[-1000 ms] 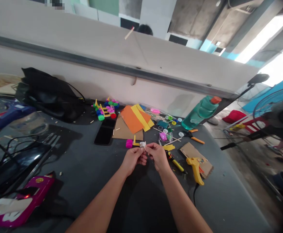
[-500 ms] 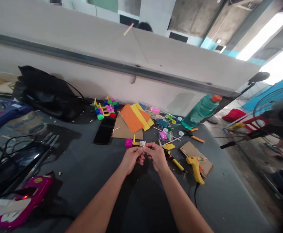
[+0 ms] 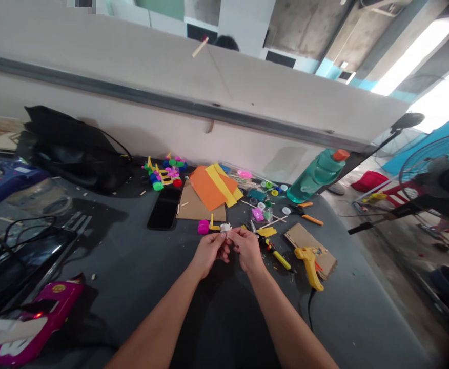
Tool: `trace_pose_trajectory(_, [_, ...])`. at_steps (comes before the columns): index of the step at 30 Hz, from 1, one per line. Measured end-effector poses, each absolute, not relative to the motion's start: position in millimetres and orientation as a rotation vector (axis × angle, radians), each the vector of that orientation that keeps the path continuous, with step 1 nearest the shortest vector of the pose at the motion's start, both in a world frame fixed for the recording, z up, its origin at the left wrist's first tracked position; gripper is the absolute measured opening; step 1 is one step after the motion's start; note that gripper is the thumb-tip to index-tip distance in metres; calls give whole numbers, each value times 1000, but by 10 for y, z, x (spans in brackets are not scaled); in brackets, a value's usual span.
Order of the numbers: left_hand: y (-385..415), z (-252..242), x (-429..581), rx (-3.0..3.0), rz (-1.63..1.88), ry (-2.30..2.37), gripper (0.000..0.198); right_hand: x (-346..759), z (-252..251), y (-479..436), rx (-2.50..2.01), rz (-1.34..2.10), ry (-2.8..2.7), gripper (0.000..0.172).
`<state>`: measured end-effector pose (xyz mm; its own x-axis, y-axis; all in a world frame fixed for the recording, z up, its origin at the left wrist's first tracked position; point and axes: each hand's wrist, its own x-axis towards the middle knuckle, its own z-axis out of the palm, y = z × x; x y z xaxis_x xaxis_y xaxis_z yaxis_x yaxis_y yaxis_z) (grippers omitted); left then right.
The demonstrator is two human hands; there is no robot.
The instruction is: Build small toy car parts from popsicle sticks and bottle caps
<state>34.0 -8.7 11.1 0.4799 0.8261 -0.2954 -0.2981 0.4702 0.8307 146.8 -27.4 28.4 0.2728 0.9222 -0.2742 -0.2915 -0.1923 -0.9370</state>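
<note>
Fingertips of my left hand (image 3: 208, 251) are pinched together on a small white piece (image 3: 225, 227) above the middle of the table. Close against it, my right hand (image 3: 247, 249) pinches the same piece from the right with thumb and finger. What exactly the piece is, I cannot make out. Just beyond my left fingers are a magenta wheel-like part (image 3: 203, 227) and a yellow angled strip (image 3: 213, 223); whether they join the white piece is unclear. Beside my right hand lie a yellow-handled tool (image 3: 280, 259) and a yellow paper scrap (image 3: 266, 231).
Behind my hands are a phone (image 3: 164, 209), orange paper (image 3: 208, 188), cardboard (image 3: 186, 207) and small colourful wheeled models (image 3: 163, 174). Rightward stand a green bottle (image 3: 315, 177), orange-handled pliers (image 3: 312, 219) and a yellow glue gun (image 3: 309, 269). A magenta device (image 3: 36, 323) lies front left.
The view has shifted very slightly. Both hands stay together on the white piece, with hardly any movement of the fingers.
</note>
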Motion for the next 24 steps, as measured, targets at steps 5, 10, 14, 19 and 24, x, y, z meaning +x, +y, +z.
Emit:
trace_pose_trajectory(5, [-107, 133, 337, 795, 784, 749, 36, 1454, 280, -284, -1328, 1228, -658, 21])
trace_pose_trajectory(10, [-122, 114, 355, 907, 822, 802, 33, 1447, 267, -292, -1332, 1202, -657, 21])
trace_pose_trajectory(14, [-118, 95, 356, 973, 859, 812, 32, 1444, 273, -298, -1307, 1203, -669, 21])
trace_pose_trajectory(19, [-115, 100, 330, 913, 890, 772, 30, 1484, 306, -305, -1272, 1180, -677, 22])
trace_pose_trajectory(24, [-106, 85, 329, 894, 880, 764, 30, 1498, 330, -300, -1239, 1194, -660, 24])
